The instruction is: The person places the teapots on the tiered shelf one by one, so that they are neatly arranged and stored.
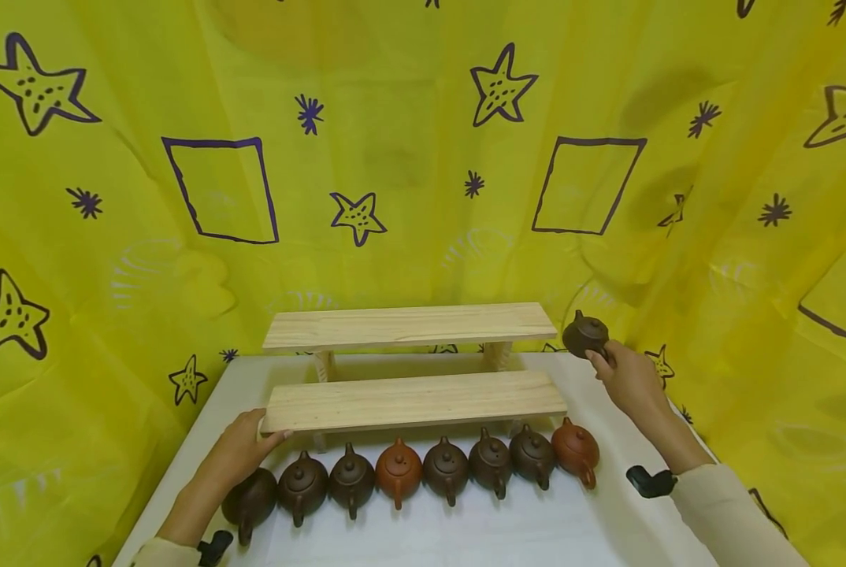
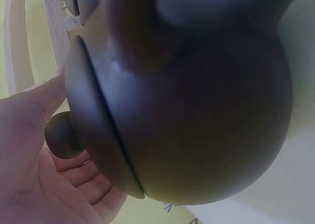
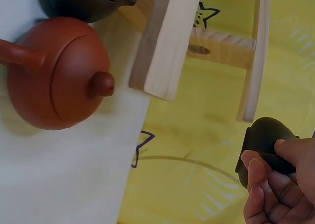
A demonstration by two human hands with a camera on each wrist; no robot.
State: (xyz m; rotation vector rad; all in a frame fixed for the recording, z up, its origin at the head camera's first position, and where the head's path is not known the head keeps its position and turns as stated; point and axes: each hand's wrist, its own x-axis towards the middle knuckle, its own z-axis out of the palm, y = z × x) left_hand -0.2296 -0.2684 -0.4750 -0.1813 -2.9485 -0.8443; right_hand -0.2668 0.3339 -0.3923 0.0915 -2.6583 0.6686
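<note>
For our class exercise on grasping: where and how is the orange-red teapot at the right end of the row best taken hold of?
Probably by its handle, coming from the person's side, slightly right: the teapot stands with its handle jutting that way, clear of neighbours, while its spout points toward the front wooden shelf.
</note>
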